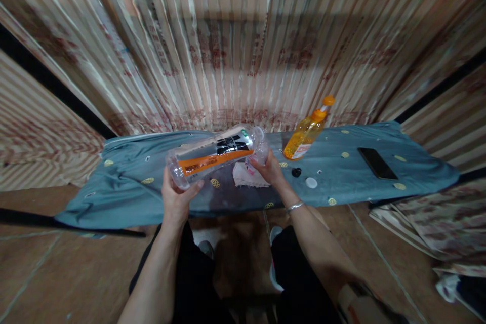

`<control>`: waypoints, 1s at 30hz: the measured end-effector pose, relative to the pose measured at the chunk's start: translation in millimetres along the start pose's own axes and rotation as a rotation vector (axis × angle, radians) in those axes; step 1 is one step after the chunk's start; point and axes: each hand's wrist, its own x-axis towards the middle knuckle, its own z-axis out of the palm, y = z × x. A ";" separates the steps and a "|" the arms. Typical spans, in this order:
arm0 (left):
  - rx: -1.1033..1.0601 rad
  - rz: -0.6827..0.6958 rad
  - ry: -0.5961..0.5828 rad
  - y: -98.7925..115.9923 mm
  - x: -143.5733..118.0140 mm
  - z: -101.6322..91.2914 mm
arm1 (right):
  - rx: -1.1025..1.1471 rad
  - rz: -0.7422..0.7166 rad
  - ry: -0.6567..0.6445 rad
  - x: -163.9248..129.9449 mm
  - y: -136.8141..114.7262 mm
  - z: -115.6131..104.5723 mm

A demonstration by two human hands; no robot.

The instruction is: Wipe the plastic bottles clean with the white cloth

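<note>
A clear plastic bottle (214, 156) with an orange and black label lies on its side in the air above the blue cloth. My left hand (175, 196) grips its base end from below. My right hand (267, 164) holds its other end, near the neck. A crumpled pink cloth (243, 176) lies on the blue sheet just under my right hand. A small black cap (296, 172) and a white cap (311, 182) lie to the right of that hand.
A low table under a blue patterned sheet (125, 177) stands against a curtained wall. An orange dish-soap bottle (307, 131) with its spout open stands at the back right. A black phone (377, 163) lies further right. My knees are below the table edge.
</note>
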 end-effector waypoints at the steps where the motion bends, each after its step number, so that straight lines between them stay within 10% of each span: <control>1: 0.005 0.006 -0.008 -0.9 0.1 -0.4 | -0.002 0.005 0.001 0.3 0.2 0.0; 30: -0.008 -0.003 0.010 4.6 -0.6 3.1 | 0.027 -0.027 -0.009 1.4 0.6 -2.7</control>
